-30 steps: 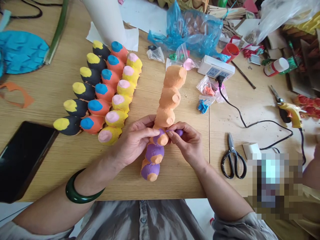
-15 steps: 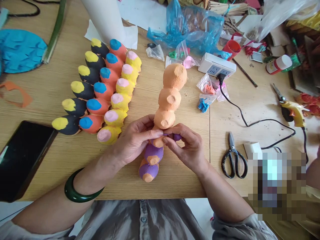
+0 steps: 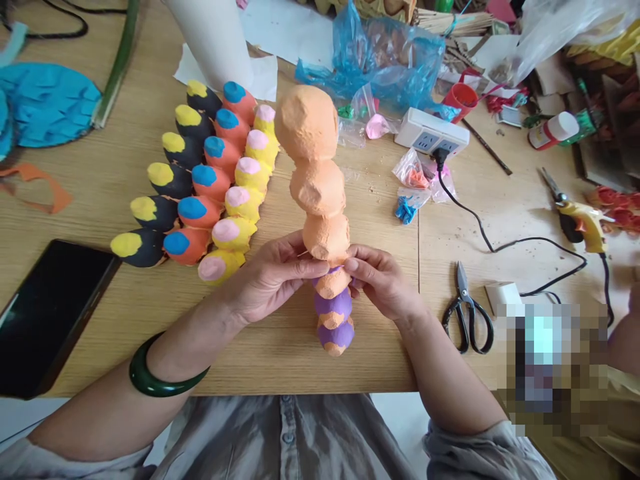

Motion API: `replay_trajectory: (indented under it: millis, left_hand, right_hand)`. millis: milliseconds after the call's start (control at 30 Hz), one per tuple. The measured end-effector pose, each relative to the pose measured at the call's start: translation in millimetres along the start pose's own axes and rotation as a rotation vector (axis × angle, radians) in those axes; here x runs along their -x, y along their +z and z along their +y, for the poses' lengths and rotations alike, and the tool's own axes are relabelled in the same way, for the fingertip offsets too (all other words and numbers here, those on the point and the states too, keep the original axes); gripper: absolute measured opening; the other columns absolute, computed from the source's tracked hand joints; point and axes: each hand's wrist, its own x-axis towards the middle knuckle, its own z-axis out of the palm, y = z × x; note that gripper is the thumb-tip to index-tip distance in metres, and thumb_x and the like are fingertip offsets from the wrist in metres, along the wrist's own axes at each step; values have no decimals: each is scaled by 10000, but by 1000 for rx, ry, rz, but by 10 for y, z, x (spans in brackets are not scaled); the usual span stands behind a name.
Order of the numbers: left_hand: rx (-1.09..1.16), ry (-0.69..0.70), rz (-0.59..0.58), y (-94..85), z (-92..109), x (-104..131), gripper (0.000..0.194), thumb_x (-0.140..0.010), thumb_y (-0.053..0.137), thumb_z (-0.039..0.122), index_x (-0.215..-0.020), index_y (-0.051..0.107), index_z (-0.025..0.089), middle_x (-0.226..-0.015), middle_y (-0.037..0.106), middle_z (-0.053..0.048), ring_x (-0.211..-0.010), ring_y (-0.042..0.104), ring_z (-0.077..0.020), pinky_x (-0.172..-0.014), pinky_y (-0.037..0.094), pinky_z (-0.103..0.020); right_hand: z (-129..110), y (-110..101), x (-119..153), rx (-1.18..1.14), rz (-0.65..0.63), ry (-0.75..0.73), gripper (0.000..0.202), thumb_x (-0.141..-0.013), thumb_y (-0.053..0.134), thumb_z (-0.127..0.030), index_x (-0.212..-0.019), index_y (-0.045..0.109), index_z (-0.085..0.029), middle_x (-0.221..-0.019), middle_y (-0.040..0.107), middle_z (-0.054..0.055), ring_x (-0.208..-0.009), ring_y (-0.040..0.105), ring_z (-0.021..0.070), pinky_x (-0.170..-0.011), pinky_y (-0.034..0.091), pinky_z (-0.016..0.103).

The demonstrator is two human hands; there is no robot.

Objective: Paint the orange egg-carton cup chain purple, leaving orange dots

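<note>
An orange egg-carton strip [image 3: 320, 190] stands out from my hands, its big cups towards the far side. The near cups are wrapped in purple modelling clay [image 3: 334, 305], with orange tips showing. My left hand [image 3: 280, 273] is closed on the strip's left edge at the middle, thumb on top. On the opposite edge my right hand [image 3: 375, 277] pinches the strip with thumb and forefinger, where a thin bit of purple clay shows between cups. A little purple shows under the right fingers; how much clay they hold is hidden.
Left lie clay-covered egg-carton rows [image 3: 195, 207] and a black phone [image 3: 55, 313]. Right are scissors [image 3: 467, 313], a power strip [image 3: 433, 130] with its cord, bagged clay [image 3: 406, 210] and a glue gun [image 3: 585, 220]. A blue plastic bag [image 3: 385, 60] lies at the back.
The strip has tipped, its far end rising towards me and left, its near end shifting right. My right fingers have moved from drawing out purple clay onto the strip's edge.
</note>
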Motion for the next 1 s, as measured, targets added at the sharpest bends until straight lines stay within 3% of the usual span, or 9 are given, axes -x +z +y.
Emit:
replay_trajectory:
  millis: [100, 300, 467, 600, 733, 900, 1000]
  left_hand:
    - [-29, 21, -6, 23, 24, 27, 288, -814, 1005, 467, -998, 889, 278, -1001, 847, -52, -972, 820, -310, -915, 698, -478]
    - [-105, 80, -47, 28, 75, 25, 242, -870, 938, 532, -930, 889, 303, -995, 860, -75, -1219, 793, -400, -1093, 655, -583]
    - [-40, -35, -137, -4, 43, 9, 273, -898, 932, 529, -964, 909, 265, -946, 848, -88, -1001, 850, -362, -1002, 690, -575]
    - [23, -82, -164, -42, -7, 8, 210, -899, 935, 461, -975, 907, 268, -975, 859, -99, -1036, 862, -380, -1027, 682, -577]
    - [-17, -58, -134, -60, -26, 13, 202, -881, 950, 444, -991, 898, 283, -908, 843, -99, -1013, 858, -400, -1004, 683, -615]
    - [-71, -59, -137, -49, -24, 10, 265, -882, 941, 472, -771, 824, 262, -825, 823, -84, -922, 838, -357, -987, 681, -595]
    - [-69, -62, -95, -41, -26, 5, 212, -842, 968, 437, -832, 856, 257, -889, 846, -84, -906, 831, -330, -949, 683, -553]
  right_hand:
    - [-18, -11, -1, 16, -78, 51, 528, -767, 1011, -645, -750, 739, -193, -630, 593, -48, -547, 461, 89, -490, 389, 234]
    - [-37, -36, 14, 57, -41, -4, 574, -762, 1019, -644, -666, 680, -191, -635, 607, -35, -534, 469, 81, -484, 386, 237]
    - [-30, -19, 23, 94, -36, -16, 547, -782, 1003, -649, -692, 713, -194, -646, 607, -30, -550, 478, 92, -487, 414, 242]
    - [-11, -5, 36, 113, -34, -4, 510, -781, 1020, -585, -686, 709, -193, -647, 585, -38, -549, 458, 87, -483, 414, 236]
    - [4, 5, 53, 120, -14, 2, 503, -814, 998, -576, -687, 698, -193, -639, 557, -43, -543, 441, 85, -477, 385, 237]
    - [7, 40, 58, 112, -14, 2, 550, -860, 955, -601, -647, 651, -195, -604, 483, -57, -541, 405, 81, -473, 330, 235]
    - [17, 61, 55, 115, -10, -1, 560, -867, 947, -608, -641, 644, -195, -603, 483, -57, -542, 405, 78, -481, 330, 233]
